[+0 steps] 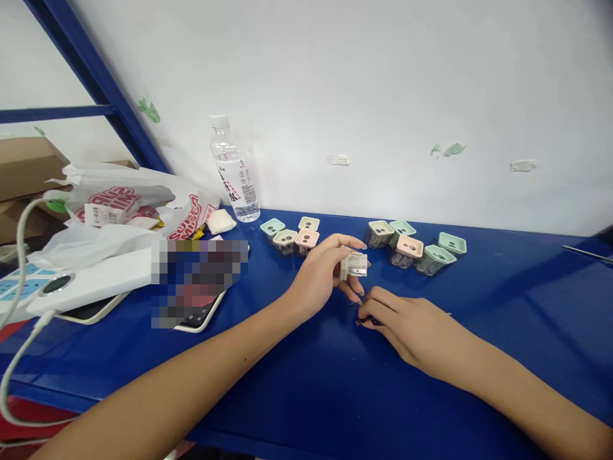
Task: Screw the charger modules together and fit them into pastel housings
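Left hand [313, 279] pinches a small white rectangular packet [354, 264] in its fingertips, just above a glossy blue table [460, 383]; right hand [397, 329] curls shut on a tiny dark piece [368, 322]. Beyond stand small square pastel-rimmed containers [407, 249], then a clear plastic water bottle [234, 172] against a white wall [364, 83].

We'd call this a small workshop or assembly corner. We're working at a blue metal surface [502, 332] beside a blue steel rack [96, 83], against a white wall [364, 83] with scraps of tape [447, 149] stuck on it. Cardboard boxes [23, 169] and a plastic carrier bag [119, 204] sit off left, and small pastel plastic parts [406, 250] are grouped on the surface.
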A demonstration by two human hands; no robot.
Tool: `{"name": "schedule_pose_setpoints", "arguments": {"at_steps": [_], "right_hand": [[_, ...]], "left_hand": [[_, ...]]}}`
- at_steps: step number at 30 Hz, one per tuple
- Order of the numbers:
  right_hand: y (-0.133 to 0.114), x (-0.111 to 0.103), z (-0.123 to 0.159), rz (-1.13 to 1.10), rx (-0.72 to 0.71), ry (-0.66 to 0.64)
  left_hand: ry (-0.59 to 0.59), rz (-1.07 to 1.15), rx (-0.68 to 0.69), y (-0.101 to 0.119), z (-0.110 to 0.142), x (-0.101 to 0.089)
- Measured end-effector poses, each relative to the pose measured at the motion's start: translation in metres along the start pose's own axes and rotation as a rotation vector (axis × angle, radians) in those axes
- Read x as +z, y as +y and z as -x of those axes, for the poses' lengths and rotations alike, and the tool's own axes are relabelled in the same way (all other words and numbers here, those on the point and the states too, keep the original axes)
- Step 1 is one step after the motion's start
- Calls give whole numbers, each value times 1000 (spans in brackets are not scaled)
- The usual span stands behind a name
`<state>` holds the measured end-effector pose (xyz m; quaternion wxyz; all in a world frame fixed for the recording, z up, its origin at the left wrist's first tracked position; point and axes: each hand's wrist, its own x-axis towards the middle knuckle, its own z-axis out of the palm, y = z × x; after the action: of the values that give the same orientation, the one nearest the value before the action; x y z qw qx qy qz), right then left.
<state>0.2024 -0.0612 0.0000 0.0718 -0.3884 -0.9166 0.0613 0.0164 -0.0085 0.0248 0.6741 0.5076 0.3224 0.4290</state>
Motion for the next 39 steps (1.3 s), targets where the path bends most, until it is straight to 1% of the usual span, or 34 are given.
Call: {"name": "schedule_pose_setpoints", "arguments": {"at_steps": [5,10,16,24,33,39], "right_hand": [[5,4,2,86,-48,39],[8,6,3,196,-130,73],[3,5,1,132,-92,106],[2,9,-2,233,-144,159],[1,3,3,269,-149,123],[2,4,5,307,-175,139]], "left_hand": [[-5,-4,-6,1,0,0],[-22,7,-3,0,-1,-1],[-27,12,2,-1,-1,-2],[-24,8,4,-1,-1,-2],[-23,7,2,0,-1,-1],[-23,11,-5,0,-1,-1]]}}
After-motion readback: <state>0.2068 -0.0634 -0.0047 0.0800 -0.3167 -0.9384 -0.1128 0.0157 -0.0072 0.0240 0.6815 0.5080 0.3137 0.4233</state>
